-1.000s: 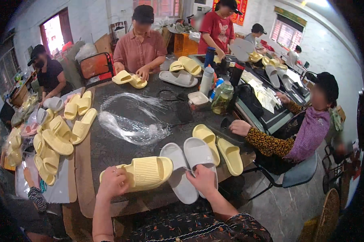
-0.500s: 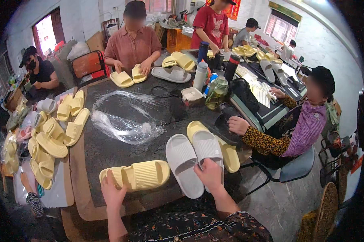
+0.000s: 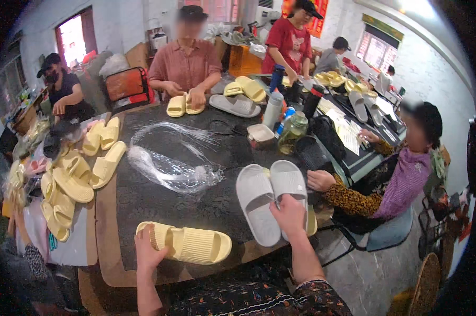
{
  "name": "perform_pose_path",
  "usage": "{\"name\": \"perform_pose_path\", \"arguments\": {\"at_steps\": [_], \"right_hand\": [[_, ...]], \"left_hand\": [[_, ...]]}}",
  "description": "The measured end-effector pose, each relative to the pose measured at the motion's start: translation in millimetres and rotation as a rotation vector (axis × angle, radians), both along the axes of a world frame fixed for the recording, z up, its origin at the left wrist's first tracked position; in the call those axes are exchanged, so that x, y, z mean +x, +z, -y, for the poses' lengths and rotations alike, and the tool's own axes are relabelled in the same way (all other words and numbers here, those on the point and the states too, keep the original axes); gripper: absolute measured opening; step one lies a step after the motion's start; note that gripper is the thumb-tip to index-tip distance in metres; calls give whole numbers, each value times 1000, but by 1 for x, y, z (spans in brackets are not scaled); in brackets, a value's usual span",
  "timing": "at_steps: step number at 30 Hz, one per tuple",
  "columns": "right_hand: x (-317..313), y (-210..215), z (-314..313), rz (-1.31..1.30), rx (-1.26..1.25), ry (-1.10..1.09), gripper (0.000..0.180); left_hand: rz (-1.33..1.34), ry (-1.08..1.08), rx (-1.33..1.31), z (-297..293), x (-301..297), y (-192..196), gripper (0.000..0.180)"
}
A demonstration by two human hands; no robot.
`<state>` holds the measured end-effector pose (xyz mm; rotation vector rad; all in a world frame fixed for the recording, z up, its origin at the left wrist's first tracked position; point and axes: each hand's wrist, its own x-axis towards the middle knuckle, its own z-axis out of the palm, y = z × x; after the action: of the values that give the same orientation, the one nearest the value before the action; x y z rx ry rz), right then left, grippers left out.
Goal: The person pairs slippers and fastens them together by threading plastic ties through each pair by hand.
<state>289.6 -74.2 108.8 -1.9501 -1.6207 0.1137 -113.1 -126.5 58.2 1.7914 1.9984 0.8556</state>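
My left hand (image 3: pixel 151 249) is closed round the left end of a pair of yellow ribbed slide slippers (image 3: pixel 203 245) lying end to end at the table's near edge. To the right, a pair of light grey slippers (image 3: pixel 256 203) sits side by side, toes pointing away from me. My right hand (image 3: pixel 291 215) pinches them where their inner edges meet, and a thin strand shows at the fingertips. Under the grey pair lies another yellow slipper (image 3: pixel 312 220), mostly covered. A bundle of clear plastic strands (image 3: pixel 177 171) lies beyond on the dark tabletop (image 3: pixel 143 203).
More yellow slippers (image 3: pixel 73 176) are heaped at the left. Bottles (image 3: pixel 293 132) and a small tub (image 3: pixel 260 136) stand farther back. A co-worker's hand (image 3: pixel 320 180) rests near the grey pair; across the table another person (image 3: pixel 188 66) handles yellow slippers.
The grey pair has shifted right with my right hand, covering more of the yellow slippers beneath. My left hand still holds the yellow pair. The view has swung slightly.
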Motion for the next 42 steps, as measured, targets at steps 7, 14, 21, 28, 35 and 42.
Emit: {"name": "perform_pose_path", "arguments": {"at_steps": [7, 14, 21, 28, 35, 42], "right_hand": [[29, -5, -33, 164, 143, -134, 29], [41, 22, -54, 174, -49, -258, 32], [71, -2, -62, 201, 239, -271, 41], [-87, 5, 28, -221, -68, 429, 41], [-131, -38, 30, 8, 43, 311, 61], [-107, -20, 23, -18, 4, 395, 40]], "left_hand": [[15, -42, 22, -1, 0, -5, 75], [84, -53, 42, 1, 8, -12, 75], [21, -24, 138, -2, 20, -16, 77], [-40, 164, 159, -3, 52, -17, 76], [-86, 187, 185, 8, 78, 6, 73], [-89, 20, 184, 14, 47, 8, 74]]}}
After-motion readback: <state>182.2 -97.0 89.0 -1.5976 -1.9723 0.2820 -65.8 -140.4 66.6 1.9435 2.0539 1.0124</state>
